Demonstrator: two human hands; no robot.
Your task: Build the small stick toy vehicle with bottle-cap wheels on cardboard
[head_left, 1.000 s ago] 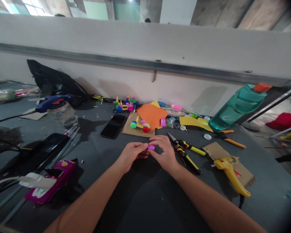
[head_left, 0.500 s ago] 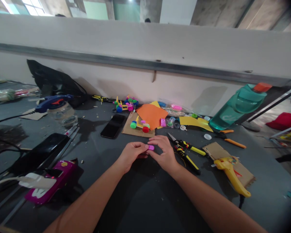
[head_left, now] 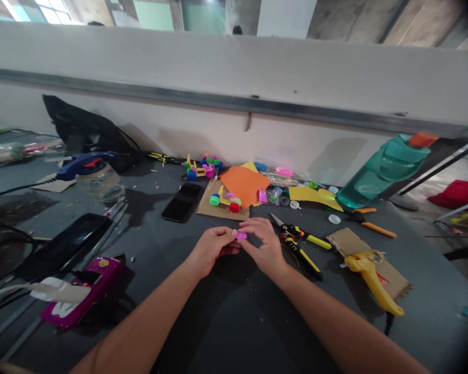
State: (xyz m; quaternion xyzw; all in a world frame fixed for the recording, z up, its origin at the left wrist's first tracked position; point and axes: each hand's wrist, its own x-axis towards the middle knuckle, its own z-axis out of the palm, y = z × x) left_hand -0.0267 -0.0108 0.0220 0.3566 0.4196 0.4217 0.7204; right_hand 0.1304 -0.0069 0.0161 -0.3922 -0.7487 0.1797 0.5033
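A small pink piece point(head_left: 242, 236), possibly clay, is between my two hands above the dark table. My left hand point(head_left: 215, 248) pinches its left end between thumb and fingers. My right hand point(head_left: 262, 242) curls around its right side, thumb below and fingers above, touching it. Just beyond, a little model car point(head_left: 225, 200) with green and red wheels sits on a cardboard piece point(head_left: 208, 208) beside an orange sheet point(head_left: 244, 181). Black-and-yellow scissors point(head_left: 296, 236) lie right of my right hand.
A yellow glue gun point(head_left: 368, 275) rests on cardboard at right, near a teal bottle point(head_left: 382, 169). A black phone point(head_left: 182, 202) lies left of the model. At left are a purple power strip point(head_left: 89, 296), a jar point(head_left: 101, 182) and a blue glue gun point(head_left: 83, 165).
The pink piece has shifted very slightly left and up, and my right fingers have closed in a little around it. Everything else stays where it was.
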